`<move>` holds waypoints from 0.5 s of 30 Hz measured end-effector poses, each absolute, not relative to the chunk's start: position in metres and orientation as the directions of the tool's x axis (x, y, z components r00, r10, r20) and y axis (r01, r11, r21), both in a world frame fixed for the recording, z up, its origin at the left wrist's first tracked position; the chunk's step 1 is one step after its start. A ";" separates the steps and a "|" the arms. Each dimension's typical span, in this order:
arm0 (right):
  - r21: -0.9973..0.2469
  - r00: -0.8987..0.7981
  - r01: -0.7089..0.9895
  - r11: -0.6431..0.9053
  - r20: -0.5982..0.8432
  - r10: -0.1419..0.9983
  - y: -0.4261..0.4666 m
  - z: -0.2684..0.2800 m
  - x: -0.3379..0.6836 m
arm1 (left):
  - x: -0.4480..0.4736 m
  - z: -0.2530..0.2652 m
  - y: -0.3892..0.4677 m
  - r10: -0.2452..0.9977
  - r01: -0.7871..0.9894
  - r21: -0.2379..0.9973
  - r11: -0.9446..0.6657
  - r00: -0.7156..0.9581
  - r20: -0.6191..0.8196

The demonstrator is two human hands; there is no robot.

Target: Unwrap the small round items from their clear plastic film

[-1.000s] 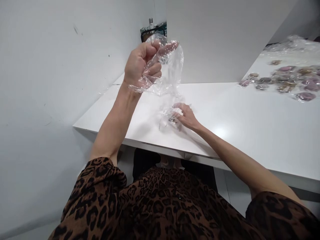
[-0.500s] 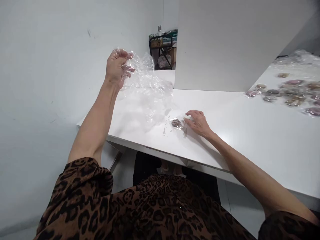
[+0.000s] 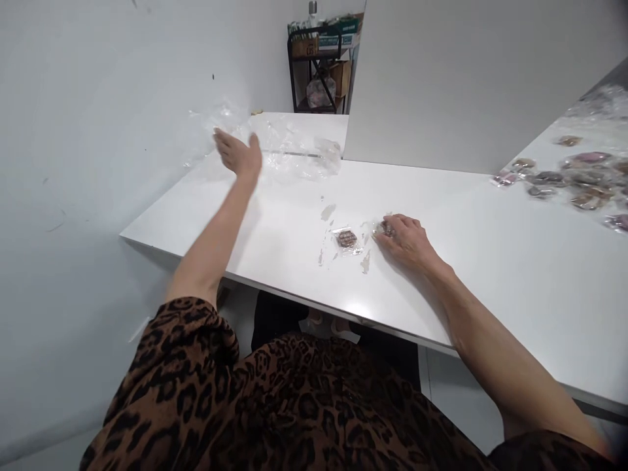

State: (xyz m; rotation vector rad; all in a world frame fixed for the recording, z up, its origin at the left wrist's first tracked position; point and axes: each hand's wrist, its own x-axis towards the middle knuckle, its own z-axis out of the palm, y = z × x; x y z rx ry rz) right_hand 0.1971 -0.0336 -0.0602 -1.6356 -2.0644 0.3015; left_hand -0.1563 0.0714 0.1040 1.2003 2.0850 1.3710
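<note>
My left hand is raised over the back left of the white table, palm flat and thumb apart, holding nothing. Crumpled clear plastic film lies behind and beside it, some against the wall. With its fingers curled down, my right hand grips a small clear packet with something brownish inside, mostly covered by the fingers. To its left a flat clear packet with a dark brown, lumpy piece in it rests on the table, untouched.
Several clear-wrapped pieces, brown, pink and grey, lie at the right. A tall white panel stands along the table's back. Beyond it is a black shelf rack with boxes. Pale worn patches mark the tabletop.
My left hand has let go of the plastic film, which now lies at the back left. My right hand has shifted slightly right and closed over a small packet.
</note>
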 end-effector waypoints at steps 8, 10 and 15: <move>-0.505 0.083 0.863 0.003 0.149 0.985 -0.032 -0.054 0.189 | -0.068 -0.014 -0.029 0.908 0.715 0.604 -0.352 0.418 0.035; -0.510 0.142 0.858 -0.068 0.108 0.984 -0.031 -0.049 0.189 | -0.059 -0.016 -0.040 0.869 0.762 0.491 -0.421 0.494 -0.021; -0.646 0.238 0.747 -0.157 0.039 0.970 -0.024 -0.044 0.198 | -0.048 -0.010 -0.047 0.880 0.770 0.485 -0.415 0.474 0.000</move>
